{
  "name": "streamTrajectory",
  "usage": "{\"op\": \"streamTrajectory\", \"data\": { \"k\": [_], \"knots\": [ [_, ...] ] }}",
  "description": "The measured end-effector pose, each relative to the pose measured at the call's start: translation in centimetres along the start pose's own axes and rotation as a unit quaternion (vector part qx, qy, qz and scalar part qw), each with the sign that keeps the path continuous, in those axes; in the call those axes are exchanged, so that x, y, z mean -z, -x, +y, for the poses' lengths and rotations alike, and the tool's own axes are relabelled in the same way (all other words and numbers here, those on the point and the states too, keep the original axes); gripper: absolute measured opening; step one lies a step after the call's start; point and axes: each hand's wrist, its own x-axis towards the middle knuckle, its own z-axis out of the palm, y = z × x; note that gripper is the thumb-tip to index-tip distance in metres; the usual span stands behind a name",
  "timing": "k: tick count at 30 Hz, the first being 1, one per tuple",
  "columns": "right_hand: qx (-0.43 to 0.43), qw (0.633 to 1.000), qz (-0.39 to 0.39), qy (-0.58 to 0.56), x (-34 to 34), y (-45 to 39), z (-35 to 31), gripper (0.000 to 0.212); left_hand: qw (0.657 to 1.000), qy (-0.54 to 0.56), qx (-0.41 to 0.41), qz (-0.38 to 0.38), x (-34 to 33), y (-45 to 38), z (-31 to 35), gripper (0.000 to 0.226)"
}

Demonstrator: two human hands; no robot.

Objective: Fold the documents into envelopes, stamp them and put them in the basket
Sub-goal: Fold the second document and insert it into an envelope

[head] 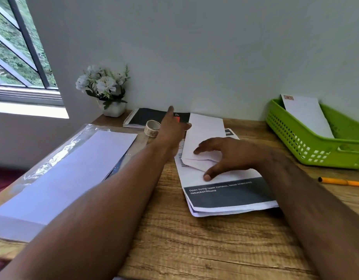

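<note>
Right hand [225,153] spread flat, fingers straight, pressing white envelope [205,138] onto stack of printed documents [225,197]; nothing grasped. Envelope long axis running away from body, flap end nearest. Left hand [170,128] reaching beyond, index finger extended, holding nothing, just beside tape roll [152,128] and over notebook [150,117]. Left hand nearer the roll. Green basket [295,136] well apart to right, already holding one stamped envelope [308,116].

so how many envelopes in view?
2 clearly. One envelope lies on the documents under the right hand; one stamped envelope stands in the green basket. The plastic pack at left may hold more.
</note>
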Motion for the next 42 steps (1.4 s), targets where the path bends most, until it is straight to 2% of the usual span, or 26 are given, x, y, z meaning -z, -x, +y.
{"op": "streamTrajectory", "data": {
  "k": [1, 3, 6, 9, 11, 14, 17, 19, 22, 26, 28, 34, 37, 42],
  "knots": [
    [0.000, 1.000, 0.005, -0.008, 0.0, 0.0, 0.1, 0.075, 0.993, -0.098, -0.062, 0.012, 0.2, -0.1, -0.1, 0.070],
    [0.004, 0.999, 0.028, -0.029, -0.1, 0.1, 0.3, 0.068, 0.969, -0.200, -0.145, -0.010, 0.7, 0.1, 0.3, 0.044],
    [0.012, 0.997, 0.065, -0.033, 0.2, 0.4, 1.1, 0.049, 0.936, -0.306, -0.122, -0.126, 1.5, 1.0, 1.3, 0.015],
    [0.033, 0.991, 0.125, -0.030, 0.3, 0.3, 1.9, 0.022, 0.903, -0.367, -0.069, -0.212, 2.0, 1.7, 1.5, 0.021],
    [0.038, 0.985, 0.169, -0.024, -0.1, 0.0, 2.4, 0.017, 0.887, -0.393, -0.064, -0.235, 1.9, 1.9, 1.3, 0.024],
    [0.039, 0.983, 0.180, -0.011, -1.0, -0.7, 2.8, 0.015, 0.850, -0.466, -0.092, -0.228, 1.4, 2.1, 1.0, 0.024],
    [0.024, 0.983, 0.176, -0.035, -1.4, -1.3, 3.1, 0.024, 0.820, -0.520, -0.102, -0.216, 1.0, 2.0, 0.5, 0.021],
    [-0.010, 0.984, 0.174, -0.030, -1.8, -1.4, 3.3, 0.045, 0.812, -0.534, -0.098, -0.215, 0.8, 2.1, 0.5, 0.019],
    [-0.089, 0.984, 0.149, 0.043, -2.1, -1.3, 3.3, 0.084, 0.795, -0.554, -0.103, -0.224, 0.6, 2.2, 0.6, 0.017],
    [-0.181, 0.978, 0.099, 0.030, -1.6, -1.1, 5.3, 0.121, 0.784, -0.567, -0.087, -0.238, 0.3, 2.2, 0.7, 0.013],
    [-0.199, 0.977, 0.072, 0.028, -1.0, -0.5, 6.9, 0.137, 0.786, -0.566, -0.086, -0.235, 0.5, 2.2, 0.7, 0.014],
    [-0.170, 0.984, 0.046, 0.018, 0.1, 0.7, 7.2, 0.120, 0.807, -0.544, -0.101, -0.207, 0.8, 2.2, 0.6, 0.012],
    [-0.177, 0.983, 0.037, 0.014, 0.4, 0.9, 6.3, 0.111, 0.823, -0.518, -0.150, -0.181, -0.4, 2.5, 0.0, 0.009],
    [-0.186, 0.982, 0.039, 0.017, 0.4, 1.0, 6.0, 0.107, 0.821, -0.504, -0.198, -0.179, -3.9, 3.8, -0.9, 0.013]
  ]
}}
